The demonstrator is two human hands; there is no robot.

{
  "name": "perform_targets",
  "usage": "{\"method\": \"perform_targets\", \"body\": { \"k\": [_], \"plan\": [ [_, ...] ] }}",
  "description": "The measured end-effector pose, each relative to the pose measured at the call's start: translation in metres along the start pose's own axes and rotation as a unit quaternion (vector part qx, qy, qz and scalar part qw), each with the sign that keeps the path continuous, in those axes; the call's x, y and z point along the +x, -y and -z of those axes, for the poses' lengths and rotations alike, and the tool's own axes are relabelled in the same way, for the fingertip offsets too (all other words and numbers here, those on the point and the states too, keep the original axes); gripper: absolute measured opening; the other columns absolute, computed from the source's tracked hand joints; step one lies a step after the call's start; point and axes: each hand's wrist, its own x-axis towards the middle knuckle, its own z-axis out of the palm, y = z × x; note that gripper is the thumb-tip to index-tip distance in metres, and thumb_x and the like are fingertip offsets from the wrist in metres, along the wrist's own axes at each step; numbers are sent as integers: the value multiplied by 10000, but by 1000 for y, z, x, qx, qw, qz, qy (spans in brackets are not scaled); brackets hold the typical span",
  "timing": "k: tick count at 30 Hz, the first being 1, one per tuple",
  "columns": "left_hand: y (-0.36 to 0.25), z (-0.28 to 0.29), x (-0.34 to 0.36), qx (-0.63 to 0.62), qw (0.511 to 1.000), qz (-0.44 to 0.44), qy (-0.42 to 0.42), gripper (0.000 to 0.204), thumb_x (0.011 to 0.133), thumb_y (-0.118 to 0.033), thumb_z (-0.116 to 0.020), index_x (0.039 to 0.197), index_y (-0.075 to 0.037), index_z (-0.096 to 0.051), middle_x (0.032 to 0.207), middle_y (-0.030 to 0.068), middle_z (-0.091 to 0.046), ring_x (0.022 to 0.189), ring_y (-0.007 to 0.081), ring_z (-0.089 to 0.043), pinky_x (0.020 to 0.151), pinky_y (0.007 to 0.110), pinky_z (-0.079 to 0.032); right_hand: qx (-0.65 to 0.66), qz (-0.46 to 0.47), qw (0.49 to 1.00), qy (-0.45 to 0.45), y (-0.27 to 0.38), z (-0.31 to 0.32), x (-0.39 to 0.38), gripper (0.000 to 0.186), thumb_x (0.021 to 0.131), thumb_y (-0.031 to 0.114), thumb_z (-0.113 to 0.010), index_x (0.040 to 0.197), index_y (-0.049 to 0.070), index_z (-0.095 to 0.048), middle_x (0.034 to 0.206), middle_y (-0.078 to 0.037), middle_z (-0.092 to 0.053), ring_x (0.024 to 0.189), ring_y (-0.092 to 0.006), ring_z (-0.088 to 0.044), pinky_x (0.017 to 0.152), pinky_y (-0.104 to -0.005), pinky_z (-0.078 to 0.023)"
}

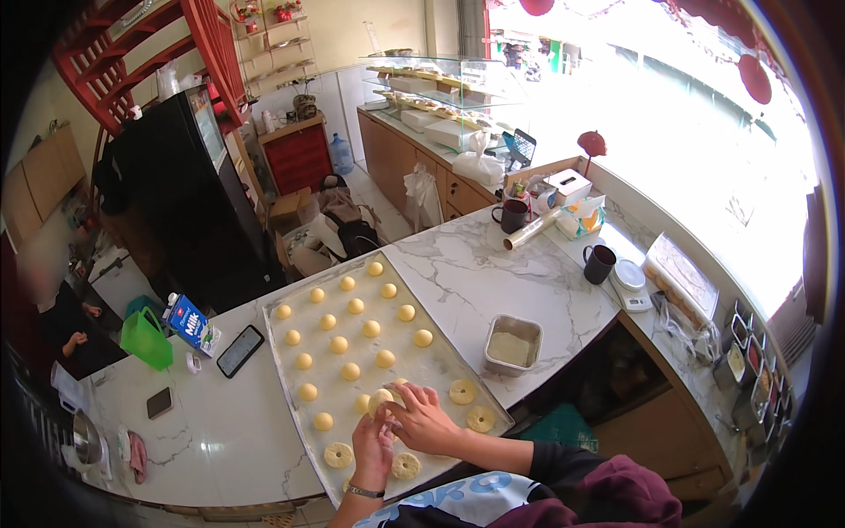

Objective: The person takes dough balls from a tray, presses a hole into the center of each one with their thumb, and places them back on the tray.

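Both my hands meet over the near part of a large baking tray (280, 356). A pale yellow dough ball (380, 401) sits up between them, with my left hand (373, 451) closed round it from below. My right hand (424, 421) reaches in from the right, its fingers bent against the same ball. Rows of round dough balls (338, 345) cover the far and middle part of the tray. Flattened dough rings with a hole in the centre, such as one dough ring (406, 465), lie along the near end. My fingers partly hide the ball and the tray beneath.
A square metal pan (513, 345) of pale powder stands right of the tray. Left are a phone (240, 351), a blue carton (187, 322) and a green container (147, 339). Dark mugs (599, 263) and a white scale (630, 283) stand farther right. Another person (79, 326) is at far left.
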Motion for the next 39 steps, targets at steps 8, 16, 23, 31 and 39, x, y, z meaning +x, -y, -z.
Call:
{"method": "perform_targets", "body": {
  "k": [8, 16, 23, 31, 39],
  "plan": [
    [-13, 3, -1, 120, 990, -25, 73, 186, 866, -104, -595, 1025, -8, -590, 958, 53, -634, 853, 120, -598, 753, 228, -471, 380, -125, 914, 71, -14, 12, 20, 324, 800, 100, -585, 1116, 64, -526, 960, -144, -617, 902, -310, -601, 785, -375, -479],
    [-14, -2, -6, 53, 992, -115, -5, 303, 759, 50, -668, 1046, 41, -573, 941, 77, -621, 855, 133, -598, 784, 238, -501, 284, 9, 959, -11, -10, 12, 25, 282, 762, 54, -620, 1044, 42, -611, 935, -135, -636, 842, -289, -624, 729, -352, -501],
    [-14, 3, -12, 18, 995, -102, 7, 309, 764, 33, -672, 1057, 54, -574, 941, 101, -632, 842, 157, -615, 768, 245, -510, 345, -100, 932, 54, -11, 17, 20, 343, 770, 22, -617, 1102, 106, -622, 972, -83, -631, 851, -190, -619, 707, -297, -501],
    [-20, 0, -16, 74, 996, -43, 38, 250, 772, -10, -682, 1003, 54, -614, 888, 107, -652, 794, 151, -631, 705, 233, -524, 389, -212, 890, 112, -10, 32, 20, 290, 793, 41, -623, 1082, 73, -633, 987, -92, -637, 845, -126, -608, 683, -267, -507],
    [-19, 4, -17, 73, 997, -30, 13, 231, 775, -36, -687, 984, 43, -630, 867, 96, -660, 740, 150, -636, 670, 225, -506, 397, -185, 895, 89, -17, 28, 14, 290, 781, 56, -630, 1069, 77, -649, 889, -111, -664, 776, -125, -625, 701, -275, -506]
  ]
}}
